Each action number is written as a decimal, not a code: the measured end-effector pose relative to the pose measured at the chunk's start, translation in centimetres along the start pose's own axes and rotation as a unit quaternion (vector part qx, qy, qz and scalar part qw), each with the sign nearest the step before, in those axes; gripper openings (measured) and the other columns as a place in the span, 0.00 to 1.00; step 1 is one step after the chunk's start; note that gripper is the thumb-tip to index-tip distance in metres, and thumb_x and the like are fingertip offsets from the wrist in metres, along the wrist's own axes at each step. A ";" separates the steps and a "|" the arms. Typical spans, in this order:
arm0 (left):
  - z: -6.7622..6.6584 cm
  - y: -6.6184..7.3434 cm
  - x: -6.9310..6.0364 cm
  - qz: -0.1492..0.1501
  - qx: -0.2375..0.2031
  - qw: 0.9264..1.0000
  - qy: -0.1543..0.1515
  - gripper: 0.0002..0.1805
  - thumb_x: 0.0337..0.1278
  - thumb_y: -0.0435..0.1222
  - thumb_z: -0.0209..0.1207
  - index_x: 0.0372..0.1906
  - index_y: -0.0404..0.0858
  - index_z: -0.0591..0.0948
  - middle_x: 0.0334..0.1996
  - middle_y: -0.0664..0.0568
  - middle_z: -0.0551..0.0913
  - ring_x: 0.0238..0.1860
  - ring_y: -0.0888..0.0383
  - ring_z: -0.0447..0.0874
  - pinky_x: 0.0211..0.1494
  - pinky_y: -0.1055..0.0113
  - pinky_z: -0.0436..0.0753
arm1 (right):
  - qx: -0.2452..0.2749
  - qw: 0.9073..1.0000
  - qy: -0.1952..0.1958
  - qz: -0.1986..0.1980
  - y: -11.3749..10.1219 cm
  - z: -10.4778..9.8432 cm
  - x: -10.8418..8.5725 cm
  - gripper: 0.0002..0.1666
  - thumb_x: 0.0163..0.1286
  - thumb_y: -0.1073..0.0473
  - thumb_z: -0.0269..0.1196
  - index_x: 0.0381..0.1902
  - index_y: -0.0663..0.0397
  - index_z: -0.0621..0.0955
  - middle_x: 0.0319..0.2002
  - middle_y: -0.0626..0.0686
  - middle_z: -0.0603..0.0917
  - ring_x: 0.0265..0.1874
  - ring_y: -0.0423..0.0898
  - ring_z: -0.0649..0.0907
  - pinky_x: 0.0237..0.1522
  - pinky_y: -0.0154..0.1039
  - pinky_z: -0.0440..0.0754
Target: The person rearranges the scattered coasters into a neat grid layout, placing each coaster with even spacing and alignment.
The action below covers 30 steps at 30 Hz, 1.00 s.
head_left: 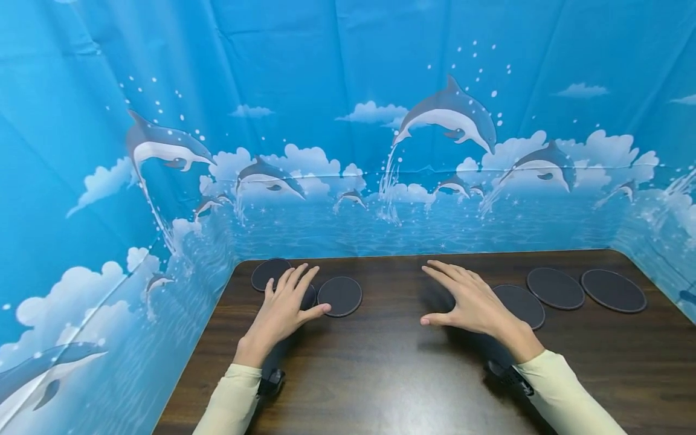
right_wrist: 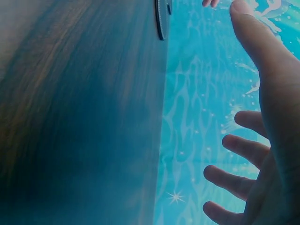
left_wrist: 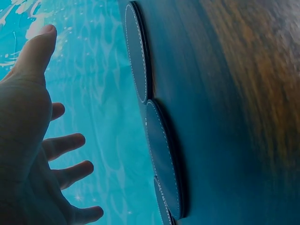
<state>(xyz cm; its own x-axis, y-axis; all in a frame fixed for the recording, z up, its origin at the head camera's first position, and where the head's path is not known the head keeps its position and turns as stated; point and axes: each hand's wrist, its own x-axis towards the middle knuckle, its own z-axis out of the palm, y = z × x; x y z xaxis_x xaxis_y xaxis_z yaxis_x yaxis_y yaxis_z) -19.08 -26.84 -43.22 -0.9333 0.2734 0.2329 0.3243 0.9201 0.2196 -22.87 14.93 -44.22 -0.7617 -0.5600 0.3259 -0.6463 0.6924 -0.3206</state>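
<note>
My left hand (head_left: 283, 311) hangs above the table's left part with fingers spread and holds nothing. Beneath and beside it lie dark round discs: one at the far left (head_left: 267, 275), one partly hidden by the fingers (head_left: 309, 297), one to its right (head_left: 339, 296). The left wrist view shows their stitched rims, with one disc (left_wrist: 161, 154) overlapping another. Fingers apart and empty, my right hand (head_left: 475, 302) is held over the table, left of three more discs: the nearest (head_left: 521, 306), a middle one (head_left: 556, 289) and a right one (head_left: 614, 290).
The dark wooden table (head_left: 380, 374) has rounded back corners. A blue cloth with dolphins and clouds (head_left: 337, 72) hangs behind it and along both sides. Each wrist wears a small black device, on the left (head_left: 271, 382) and on the right (head_left: 508, 376).
</note>
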 end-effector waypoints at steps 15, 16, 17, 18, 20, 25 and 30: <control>0.4 -1.1 -0.1 -0.001 0.008 1.000 -0.012 0.55 0.54 0.71 0.60 0.82 0.52 0.57 0.78 0.43 0.58 0.76 0.38 0.52 0.68 0.26 0.48 | 0.022 0.999 -0.024 -0.002 -0.6 2.6 1.5 0.62 0.54 0.17 0.63 0.79 0.43 0.65 0.77 0.53 0.61 0.72 0.62 0.64 0.66 0.71 0.59; 0.4 -1.2 -0.1 -0.003 0.011 1.000 -0.016 0.55 0.54 0.71 0.60 0.82 0.52 0.57 0.78 0.44 0.58 0.76 0.38 0.52 0.68 0.26 0.49 | 0.024 0.999 -0.025 -0.003 -0.7 2.8 1.5 0.63 0.54 0.17 0.63 0.79 0.42 0.65 0.78 0.52 0.61 0.72 0.62 0.64 0.66 0.71 0.59; 0.5 -1.3 -0.1 -0.005 0.012 1.000 -0.020 0.56 0.53 0.71 0.61 0.82 0.52 0.57 0.78 0.44 0.58 0.77 0.38 0.52 0.68 0.26 0.49 | 0.027 0.999 -0.025 -0.004 -0.8 2.9 1.6 0.63 0.53 0.16 0.63 0.79 0.42 0.65 0.78 0.52 0.61 0.72 0.63 0.65 0.66 0.72 0.59; 0.6 -1.4 -0.1 -0.005 0.014 1.000 -0.023 0.56 0.52 0.71 0.61 0.82 0.52 0.57 0.78 0.44 0.57 0.77 0.38 0.52 0.68 0.26 0.49 | 0.029 0.999 -0.025 -0.004 -0.8 3.1 1.7 0.63 0.53 0.16 0.63 0.79 0.41 0.65 0.78 0.52 0.61 0.72 0.63 0.65 0.66 0.72 0.59; 0.7 -1.5 0.0 -0.004 0.014 0.999 -0.030 0.57 0.51 0.72 0.62 0.82 0.52 0.57 0.78 0.45 0.57 0.76 0.38 0.52 0.67 0.25 0.49 | 0.031 0.999 -0.024 -0.007 -1.0 3.3 1.9 0.63 0.53 0.16 0.63 0.79 0.40 0.65 0.78 0.51 0.61 0.72 0.62 0.65 0.65 0.72 0.59; 1.0 -1.5 0.2 0.002 0.020 0.999 -0.044 0.58 0.49 0.73 0.63 0.82 0.53 0.57 0.78 0.46 0.58 0.76 0.36 0.53 0.66 0.23 0.50 | 0.031 0.999 -0.031 -0.010 -1.4 3.6 2.4 0.64 0.52 0.15 0.62 0.80 0.39 0.64 0.78 0.50 0.60 0.74 0.59 0.63 0.66 0.71 0.59; 1.1 -1.5 0.3 0.004 0.022 0.999 -0.043 0.58 0.49 0.71 0.65 0.82 0.53 0.57 0.78 0.47 0.58 0.76 0.35 0.53 0.65 0.22 0.50 | 0.032 0.999 -0.039 -0.009 -1.6 3.9 2.7 0.64 0.52 0.14 0.61 0.80 0.39 0.64 0.78 0.49 0.59 0.74 0.58 0.62 0.67 0.70 0.58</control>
<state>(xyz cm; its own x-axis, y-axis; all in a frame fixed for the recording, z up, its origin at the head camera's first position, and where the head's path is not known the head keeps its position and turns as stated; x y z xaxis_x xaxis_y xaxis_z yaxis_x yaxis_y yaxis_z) -20.05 -27.84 -44.57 -0.9412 0.3018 0.1520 0.3262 0.9290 0.1750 -24.14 10.52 -46.33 -0.7500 -0.6071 0.2626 -0.6592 0.6530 -0.3729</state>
